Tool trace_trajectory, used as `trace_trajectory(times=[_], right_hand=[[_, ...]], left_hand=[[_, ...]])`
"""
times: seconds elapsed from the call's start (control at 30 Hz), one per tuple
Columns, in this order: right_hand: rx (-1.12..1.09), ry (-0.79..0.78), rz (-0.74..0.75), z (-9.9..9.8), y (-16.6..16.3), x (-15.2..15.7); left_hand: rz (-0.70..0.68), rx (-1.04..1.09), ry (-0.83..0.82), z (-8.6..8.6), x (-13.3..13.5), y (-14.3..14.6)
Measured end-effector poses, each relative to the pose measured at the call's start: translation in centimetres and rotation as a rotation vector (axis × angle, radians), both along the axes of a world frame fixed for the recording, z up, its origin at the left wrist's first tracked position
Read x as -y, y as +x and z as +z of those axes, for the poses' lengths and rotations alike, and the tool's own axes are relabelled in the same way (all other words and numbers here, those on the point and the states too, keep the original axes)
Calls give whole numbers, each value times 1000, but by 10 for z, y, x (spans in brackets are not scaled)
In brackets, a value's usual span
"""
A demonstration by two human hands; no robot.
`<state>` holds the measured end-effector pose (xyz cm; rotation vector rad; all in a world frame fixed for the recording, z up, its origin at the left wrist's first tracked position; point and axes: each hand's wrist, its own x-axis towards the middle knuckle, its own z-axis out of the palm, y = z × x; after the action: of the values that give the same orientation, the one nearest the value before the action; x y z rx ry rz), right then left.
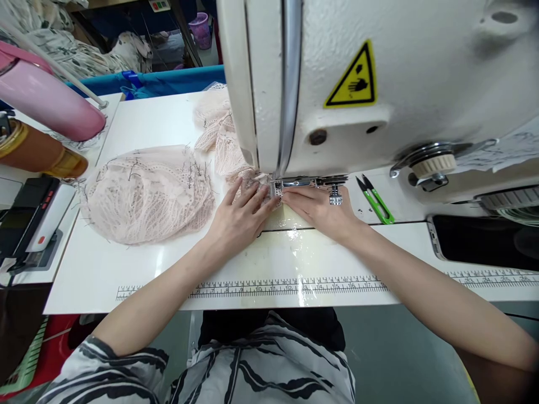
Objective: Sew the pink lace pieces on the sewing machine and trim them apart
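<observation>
A white sewing machine (379, 84) fills the upper right, its presser foot (278, 188) down on a pale pink lace piece (252, 179). My left hand (242, 216) lies flat with fingers stretched, pressing the lace just left of the foot. My right hand (320, 207) rests flat beside the foot on the right, fingertips on the lace edge. More lace (219, 134) trails behind the needle.
A heap of pink lace pieces (145, 193) lies to the left on the white table (126, 269). Green thread snips (376, 202) sit right of the machine, a phone (484, 244) further right. A printed ruler (269, 287) runs along the front edge. A pink tube (46, 101) and black device (33, 216) stand far left.
</observation>
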<state>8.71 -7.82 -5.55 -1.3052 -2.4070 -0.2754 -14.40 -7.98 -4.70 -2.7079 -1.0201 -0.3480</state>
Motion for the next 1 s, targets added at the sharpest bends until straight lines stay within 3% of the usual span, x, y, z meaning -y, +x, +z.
trace_trajectory(times=[0.37,0.6,0.77,1.0], right_hand=[[-224,-174,-74,12,-8,-6],[-222,-148,-77,6,-8,-7],[-137,-34,-27,-6,-2,1],[-145,-124,109,-5,1,3]], left_hand=[[41,53,-91,0,-1,3],[21,15,58,2,0,5],[-21,0,59,-1,-1,6],[31,57,-45,-1,-2,4]])
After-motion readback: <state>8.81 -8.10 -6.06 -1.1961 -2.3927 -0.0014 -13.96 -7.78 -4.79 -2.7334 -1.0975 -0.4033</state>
